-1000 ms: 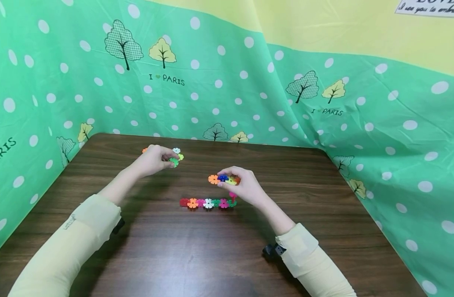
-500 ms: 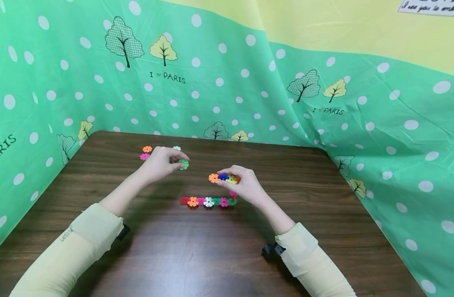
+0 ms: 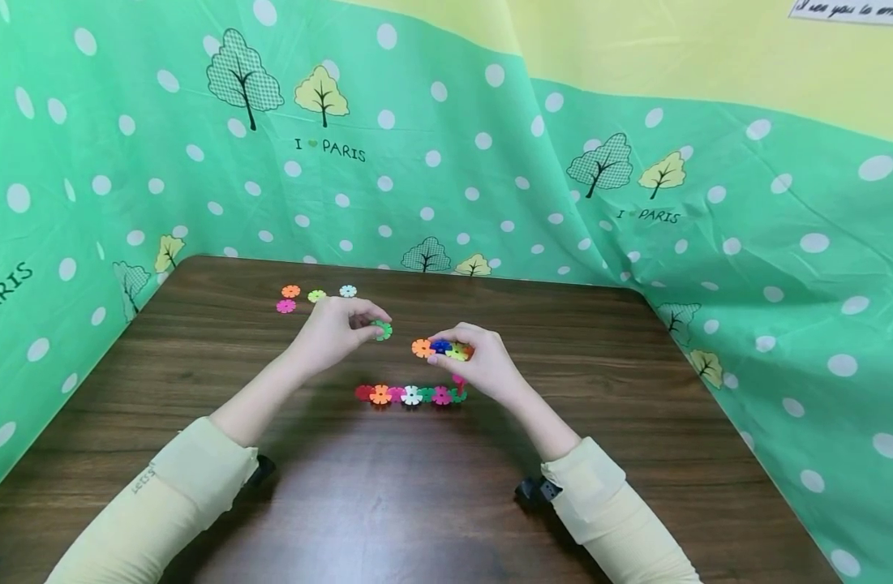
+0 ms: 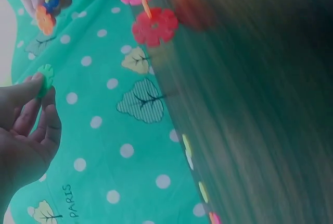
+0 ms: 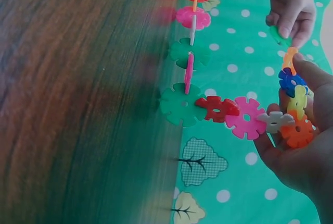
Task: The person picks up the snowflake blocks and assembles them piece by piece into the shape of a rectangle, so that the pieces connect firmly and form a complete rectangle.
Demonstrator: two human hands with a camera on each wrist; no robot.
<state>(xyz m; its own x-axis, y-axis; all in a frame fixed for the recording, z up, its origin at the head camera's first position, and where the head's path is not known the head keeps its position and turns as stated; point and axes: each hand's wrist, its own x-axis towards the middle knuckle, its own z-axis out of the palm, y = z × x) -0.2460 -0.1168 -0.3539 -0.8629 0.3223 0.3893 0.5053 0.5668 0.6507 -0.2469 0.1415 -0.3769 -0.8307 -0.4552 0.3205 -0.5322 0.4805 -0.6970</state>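
Observation:
My left hand [image 3: 338, 334] pinches a light green notched flower disc [image 3: 384, 330] between thumb and fingers, just left of the right hand. A chain of interlocked flower discs [image 3: 413, 396] lies along the table. From its right end, green, red, pink and white discs [image 5: 276, 122] climb to my right hand [image 3: 482, 361]. That hand grips the upper stretch near the yellow disc [image 5: 298, 102] and the dark blue disc [image 5: 292, 82]. At its free tip an orange disc [image 3: 421, 348] points toward the green one, with a small gap between them in the head view.
Several loose discs lie at the back left of the brown table [image 3: 373, 503], among them an orange one [image 3: 290, 290], a pink one [image 3: 286, 306] and a white one [image 3: 348, 290]. A green dotted cloth [image 3: 388, 195] hangs behind the table.
My left hand has brought the green disc from the loose discs rightward and slightly nearer, close to the chain's orange tip. The right hand has stayed almost still, gripping the chain.

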